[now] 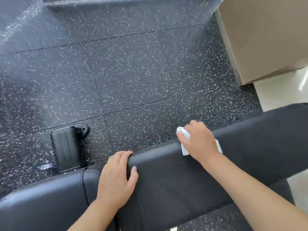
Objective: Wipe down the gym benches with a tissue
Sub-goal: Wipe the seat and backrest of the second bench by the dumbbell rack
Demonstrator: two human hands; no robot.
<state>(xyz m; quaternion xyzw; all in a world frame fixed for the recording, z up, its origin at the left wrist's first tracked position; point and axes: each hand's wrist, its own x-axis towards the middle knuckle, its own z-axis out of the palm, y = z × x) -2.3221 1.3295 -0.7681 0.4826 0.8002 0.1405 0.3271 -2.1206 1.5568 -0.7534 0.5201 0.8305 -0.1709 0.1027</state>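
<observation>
Tissue [185, 144]: white, crumpled, pinned under the right hand [198, 140] on the far upper edge of the black padded backrest [250, 147]. One bit of it pokes out past the fingertips toward the floor, another flap shows at the wrist side. Right fingers [183, 133] curl over the edge and grip the wad against the pad.

Backrest long axis runs from lower left to upper right across the view, rising toward the right. Tissue sits near the left end of that axis, so nearly all the unwiped-looking length lies to the right of the fingers, toward the beige wall [266, 39]. Judgement: the coming stroke wants to follow the edge rightward along that axis, or drop down over the near face toward the person.

Left hand [116, 180]: just left of the tissue, close to the right hand but not touching it. Its fingers wrap over the left end corner of the backrest, thumb pressed on the near face, bracing the pad; no tissue in it. Right hand is the one on the job.

Seat pad [50, 197], black, glossy, stitched, sits lower left, meeting the backrest beneath the left hand.

Beyond: speckled rubber floor [133, 72], and a black ribbed foot of the frame [66, 147] on it.
</observation>
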